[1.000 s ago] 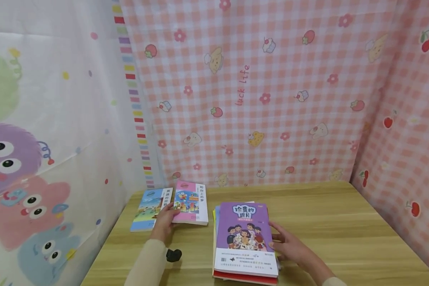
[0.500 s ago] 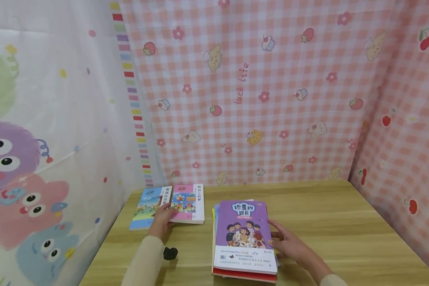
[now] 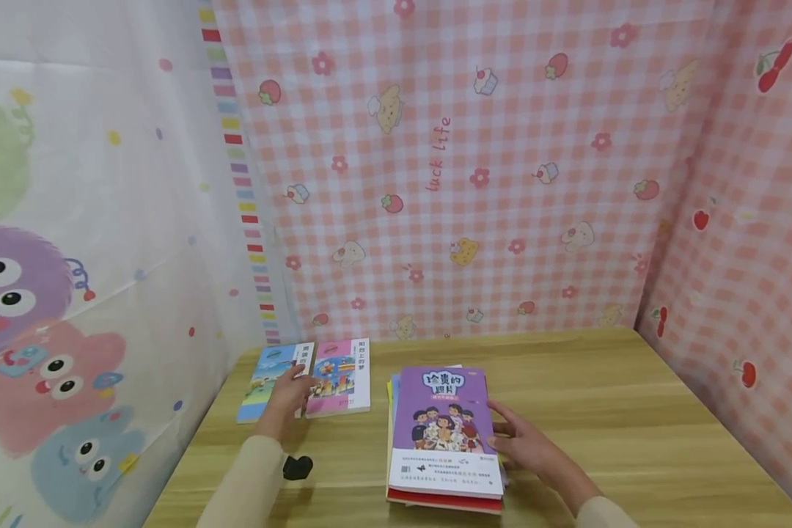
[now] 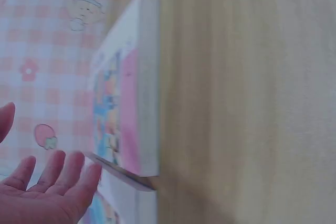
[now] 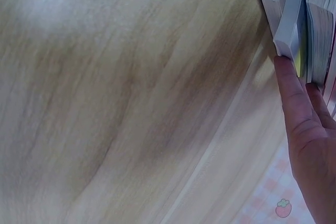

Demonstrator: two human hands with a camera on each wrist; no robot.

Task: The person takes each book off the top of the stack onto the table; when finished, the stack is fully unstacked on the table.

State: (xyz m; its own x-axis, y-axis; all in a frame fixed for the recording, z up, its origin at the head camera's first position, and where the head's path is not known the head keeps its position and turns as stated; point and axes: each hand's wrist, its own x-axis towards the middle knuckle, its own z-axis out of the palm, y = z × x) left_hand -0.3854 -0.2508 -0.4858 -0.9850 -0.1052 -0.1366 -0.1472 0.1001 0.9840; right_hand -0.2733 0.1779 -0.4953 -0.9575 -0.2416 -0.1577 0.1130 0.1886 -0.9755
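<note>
A pink-covered book lies flat at the back left, right beside a blue-covered book. My left hand is over the seam between them, fingers extended and holding nothing; the left wrist view shows its fingers spread apart near the book edges. Closer in, a stack of several books is topped by a purple book with a white lower band. At the stack's right side rests my right hand, its straight fingertips touching the book edges in the right wrist view.
All the books lie on a wood-grain table. A pink checked curtain hangs behind it, and a white cartoon-print curtain on the left. A black wrist device sits at the left wrist.
The pink book has slid left until it lies close alongside the blue one. My left hand has come off it and shifted left; my right hand stays at the stack.
</note>
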